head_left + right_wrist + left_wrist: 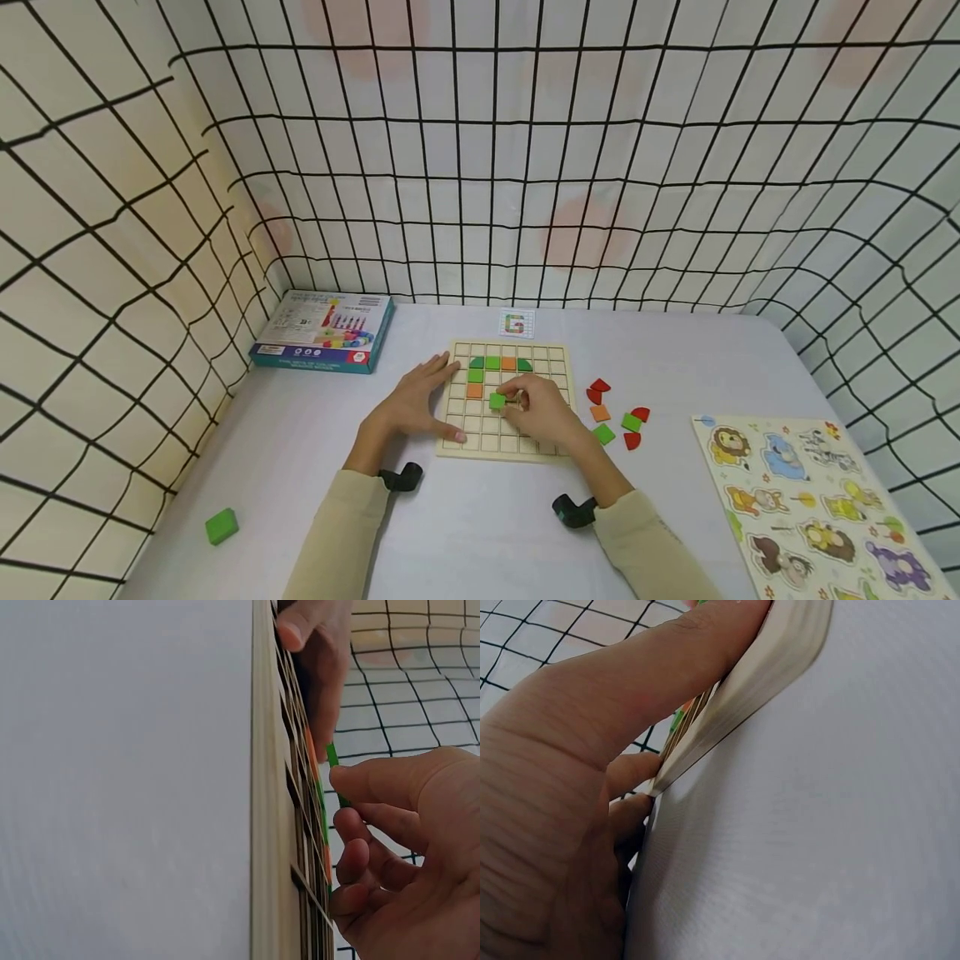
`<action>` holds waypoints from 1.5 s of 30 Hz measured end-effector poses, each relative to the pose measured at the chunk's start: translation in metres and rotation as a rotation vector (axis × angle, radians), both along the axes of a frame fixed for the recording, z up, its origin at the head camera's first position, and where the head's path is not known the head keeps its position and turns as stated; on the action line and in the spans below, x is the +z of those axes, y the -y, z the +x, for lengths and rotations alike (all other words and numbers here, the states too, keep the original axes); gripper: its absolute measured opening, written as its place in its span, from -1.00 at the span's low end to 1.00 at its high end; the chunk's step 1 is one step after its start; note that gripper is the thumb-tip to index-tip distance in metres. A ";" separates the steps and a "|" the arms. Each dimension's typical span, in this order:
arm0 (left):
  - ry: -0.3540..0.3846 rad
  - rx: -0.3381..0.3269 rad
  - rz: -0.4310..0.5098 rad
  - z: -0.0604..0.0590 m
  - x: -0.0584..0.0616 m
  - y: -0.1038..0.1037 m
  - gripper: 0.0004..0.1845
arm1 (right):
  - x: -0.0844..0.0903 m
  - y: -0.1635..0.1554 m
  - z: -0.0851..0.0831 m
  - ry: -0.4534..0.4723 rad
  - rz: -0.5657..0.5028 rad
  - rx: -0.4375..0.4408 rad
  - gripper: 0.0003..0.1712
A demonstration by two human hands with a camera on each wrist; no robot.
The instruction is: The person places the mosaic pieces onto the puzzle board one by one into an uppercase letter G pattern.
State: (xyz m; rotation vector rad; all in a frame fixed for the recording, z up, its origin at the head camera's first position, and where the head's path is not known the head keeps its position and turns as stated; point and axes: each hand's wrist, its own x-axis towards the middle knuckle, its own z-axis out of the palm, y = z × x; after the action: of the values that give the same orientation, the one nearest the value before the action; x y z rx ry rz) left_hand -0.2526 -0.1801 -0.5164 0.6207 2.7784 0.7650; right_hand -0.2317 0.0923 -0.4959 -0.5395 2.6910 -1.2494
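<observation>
A pale wooden grid board (487, 450) lies on the table in front of me. My left hand (411, 402) spans its left side, thumb on the lower left corner and fingertips at the upper left edge. Between thumb and fingers, my right hand (543, 408) pinches a green square tile (497, 401) above the middle of the grid; the right wrist view shows the tile (334, 754) raised off the surface. Along the grid's upper part sit orange tiles (508, 364), green square tiles (492, 363) and dark green rounded-corner tiles (525, 365), the row bending down at the left.
Loose red (632, 441), green (603, 433) and orange pieces (600, 412) lie right of the board. A pattern card (517, 323) is behind it. Around stand a box (322, 332), a green block (222, 527) and an animal puzzle (813, 500). Black netting (495, 175) encloses the table.
</observation>
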 end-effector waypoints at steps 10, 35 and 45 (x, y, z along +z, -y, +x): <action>0.010 0.002 -0.016 0.000 0.000 0.000 0.39 | -0.006 0.019 0.004 -0.001 0.013 0.020 -0.68; 0.013 0.005 -0.017 -0.003 0.000 -0.001 0.39 | -0.007 0.035 0.002 -0.023 0.025 0.019 -0.68; 0.018 0.013 -0.012 0.000 0.000 -0.001 0.39 | -0.003 0.009 0.003 0.002 -0.037 0.000 -0.71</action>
State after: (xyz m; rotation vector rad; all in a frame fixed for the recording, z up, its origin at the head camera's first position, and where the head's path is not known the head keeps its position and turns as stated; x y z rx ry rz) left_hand -0.2528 -0.1792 -0.5161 0.5909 2.7720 0.7517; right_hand -0.2286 0.0833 -0.4986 -0.5423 2.6719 -1.3013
